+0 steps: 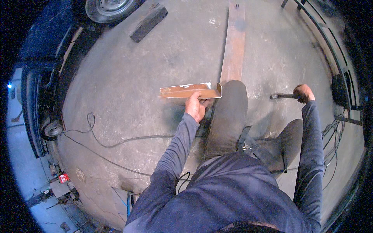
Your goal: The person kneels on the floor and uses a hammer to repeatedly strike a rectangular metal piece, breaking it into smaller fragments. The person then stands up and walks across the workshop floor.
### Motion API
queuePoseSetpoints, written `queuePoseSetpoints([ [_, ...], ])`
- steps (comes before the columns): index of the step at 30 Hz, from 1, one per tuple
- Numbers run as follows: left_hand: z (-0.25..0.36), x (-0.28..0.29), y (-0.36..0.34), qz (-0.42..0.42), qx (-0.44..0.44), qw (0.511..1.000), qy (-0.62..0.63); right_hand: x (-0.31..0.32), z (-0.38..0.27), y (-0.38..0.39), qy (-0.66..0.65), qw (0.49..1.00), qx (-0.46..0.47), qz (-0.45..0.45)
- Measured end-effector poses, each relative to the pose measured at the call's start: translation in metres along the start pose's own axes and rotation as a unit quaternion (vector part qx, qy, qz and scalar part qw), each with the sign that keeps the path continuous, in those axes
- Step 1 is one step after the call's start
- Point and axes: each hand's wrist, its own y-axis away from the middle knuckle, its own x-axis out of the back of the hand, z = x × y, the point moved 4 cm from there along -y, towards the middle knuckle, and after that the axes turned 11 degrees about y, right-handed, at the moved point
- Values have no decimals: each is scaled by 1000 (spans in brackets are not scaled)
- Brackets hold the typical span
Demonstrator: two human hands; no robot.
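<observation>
My left hand [196,107] is closed round the lower edge of a bent sheet-metal piece [191,92]. The piece is brown, with pale, chipped edges and an upturned flange at its right end; it is held off the floor, left of my knee. Out to the right, my right hand [304,94] grips the handle of what looks like a hammer [283,96], its head toward the left. Beyond my knee, a long flat brown metal strip [234,50] stretches away from me. My leg hides its near end.
A dark block [149,23] lies at the far left, near a vehicle wheel [110,8]. Black cable [128,140] runs across the floor toward my legs, and more cable [332,136] is bunched at right beside a dark metal frame [342,64].
</observation>
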Motion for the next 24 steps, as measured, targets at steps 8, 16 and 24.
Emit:
queuePoseSetpoints([
  [8,28,17,-13,-68,14,994,-89,-2,-3,-3,5,1000,-24,-12],
  [16,106,99,-62,-79,88,860,-497,-7,25,-21,-16,1000,18,0],
  [24,118,219,-108,61,154,793,-587,2,6,8,-97,993,-63,3],
])
